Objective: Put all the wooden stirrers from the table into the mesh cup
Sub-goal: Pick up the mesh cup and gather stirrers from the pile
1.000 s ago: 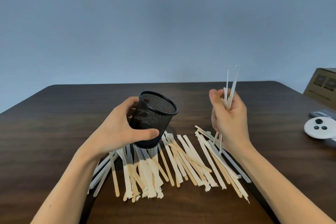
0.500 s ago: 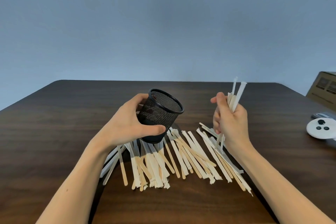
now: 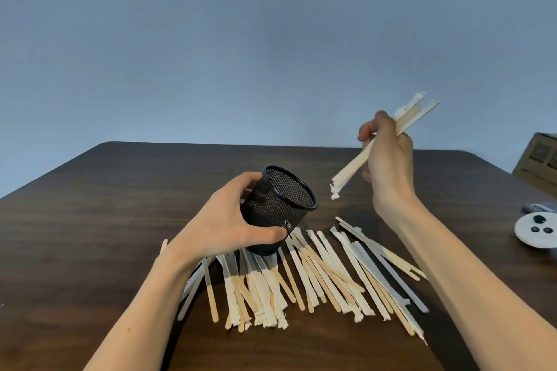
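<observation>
Two hands work above the dark table [image 3: 90,220] in the head view, the only one given. The left hand [image 3: 229,220] is wrapped around the black mesh cup [image 3: 278,208], fingers and thumb closed on its wall; the cup is tilted, its open mouth turned up and toward the right hand. It looks empty, though the mesh hides the bottom.

The right hand [image 3: 388,159] is closed on a small bundle of stirrers [image 3: 355,166], several still in white paper sleeves. A second ago this bundle stood nearly upright just over the pile; now it is raised clear of the table and slanted, its lower tips pointing down-left at the cup's rim, close to it but not yet inside. The cup has tipped further toward it as well.

My judgement: the first batch is about to be fed in, so the task is barely begun. Dozens of stirrers [image 3: 316,277] lie fanned across the table's near edge, some under the cup. A white controller [image 3: 533,229] and a cardboard box [image 3: 539,166] sit by the right edge.
</observation>
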Demonstrator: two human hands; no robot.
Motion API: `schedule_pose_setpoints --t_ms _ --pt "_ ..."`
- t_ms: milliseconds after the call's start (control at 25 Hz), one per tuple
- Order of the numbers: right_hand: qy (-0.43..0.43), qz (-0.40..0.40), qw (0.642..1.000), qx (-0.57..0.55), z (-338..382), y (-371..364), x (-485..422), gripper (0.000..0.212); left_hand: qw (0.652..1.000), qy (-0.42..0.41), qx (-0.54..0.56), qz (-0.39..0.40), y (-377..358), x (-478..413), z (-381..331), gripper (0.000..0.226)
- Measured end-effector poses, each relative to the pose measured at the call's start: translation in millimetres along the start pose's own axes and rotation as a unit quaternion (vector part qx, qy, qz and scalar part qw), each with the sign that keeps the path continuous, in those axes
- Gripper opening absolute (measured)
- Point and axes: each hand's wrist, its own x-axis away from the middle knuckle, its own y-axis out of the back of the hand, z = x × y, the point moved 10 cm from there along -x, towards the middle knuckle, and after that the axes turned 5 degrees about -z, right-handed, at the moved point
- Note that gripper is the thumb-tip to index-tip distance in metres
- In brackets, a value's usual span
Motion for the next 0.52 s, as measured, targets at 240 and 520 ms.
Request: schedule_pose_setpoints --t_ms 240,520 --pt "0.078 0.104 0.982 0.136 -4.4 -59.4 42.8 0.052 1.000 -0.015 0.018 -0.010 0.7 -0.7 -4.6 0.077" --pt "0.064 0.151 0.963 0.215 -8.4 -14.5 37.1 0.064 0.999 -0.018 0.022 -0.027 17.5 -0.2 1.3 0.081"
